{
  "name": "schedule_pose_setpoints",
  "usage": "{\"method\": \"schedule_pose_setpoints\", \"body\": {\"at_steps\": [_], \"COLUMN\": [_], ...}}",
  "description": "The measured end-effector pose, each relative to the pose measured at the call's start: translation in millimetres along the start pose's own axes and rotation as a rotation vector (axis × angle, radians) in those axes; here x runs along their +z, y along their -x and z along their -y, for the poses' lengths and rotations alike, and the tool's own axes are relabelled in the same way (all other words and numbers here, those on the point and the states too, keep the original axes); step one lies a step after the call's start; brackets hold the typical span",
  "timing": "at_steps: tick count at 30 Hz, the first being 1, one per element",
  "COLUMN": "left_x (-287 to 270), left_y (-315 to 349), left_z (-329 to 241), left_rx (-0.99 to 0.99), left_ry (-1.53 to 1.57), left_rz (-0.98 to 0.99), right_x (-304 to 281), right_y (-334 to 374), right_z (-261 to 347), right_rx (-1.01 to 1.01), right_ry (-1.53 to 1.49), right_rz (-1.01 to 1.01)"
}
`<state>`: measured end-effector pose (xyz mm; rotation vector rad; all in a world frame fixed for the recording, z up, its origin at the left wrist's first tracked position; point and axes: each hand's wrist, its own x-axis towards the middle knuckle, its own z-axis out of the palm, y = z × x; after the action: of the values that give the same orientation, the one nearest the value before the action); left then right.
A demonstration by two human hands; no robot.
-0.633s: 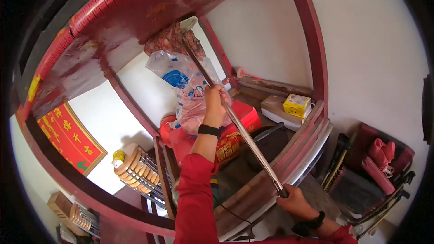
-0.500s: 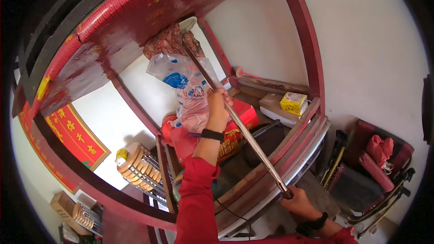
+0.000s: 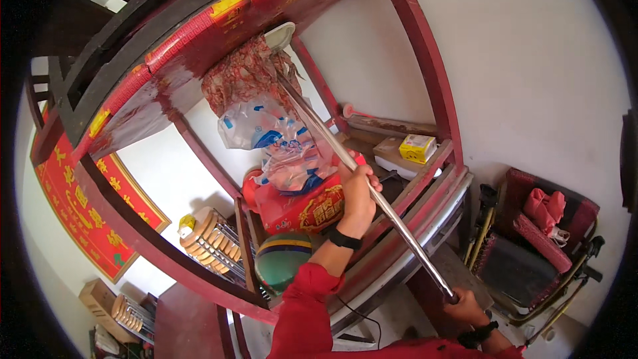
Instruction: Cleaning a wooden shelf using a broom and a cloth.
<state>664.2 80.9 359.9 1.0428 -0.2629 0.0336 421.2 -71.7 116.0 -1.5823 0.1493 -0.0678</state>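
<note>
A long shiny metal pole slants from the lower right up under the red-covered top of a wooden frame. My left hand is closed round its middle. Near its dark lower end, my right hand grips it from the side. At the far end hangs a crumpled, reddish patterned cloth, close to a whitish rounded piece under the top. How cloth, piece and pole are joined is hidden. Below the cloth, a clear plastic bag with blue print rests over a red package.
The frame's dark red post stands right of the pole. A yellow box sits on the shelf, and a green rounded thing lies below the red package. Stacked stools stand at left, a folded chair with gold tubes at right.
Both hands and the pole now appear farther to the lower right, and the view has shifted too. More of the cloth shows. The green rounded thing has come into clearer view.
</note>
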Motion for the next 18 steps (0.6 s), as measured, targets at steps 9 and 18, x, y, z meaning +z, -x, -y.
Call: {"method": "schedule_pose_setpoints", "body": {"at_steps": [9,18], "left_x": [19,29], "left_y": [92,168], "left_z": [43,80], "left_rx": [0.059,0.082], "left_ry": [-0.039,-0.063], "left_rz": [0.107,0.229], "right_x": [-37,-65], "right_y": [35,54], "right_z": [-64,-140], "right_rx": [0.071,0.243], "right_ry": [0.163,0.156], "right_rz": [0.030,0.066]}}
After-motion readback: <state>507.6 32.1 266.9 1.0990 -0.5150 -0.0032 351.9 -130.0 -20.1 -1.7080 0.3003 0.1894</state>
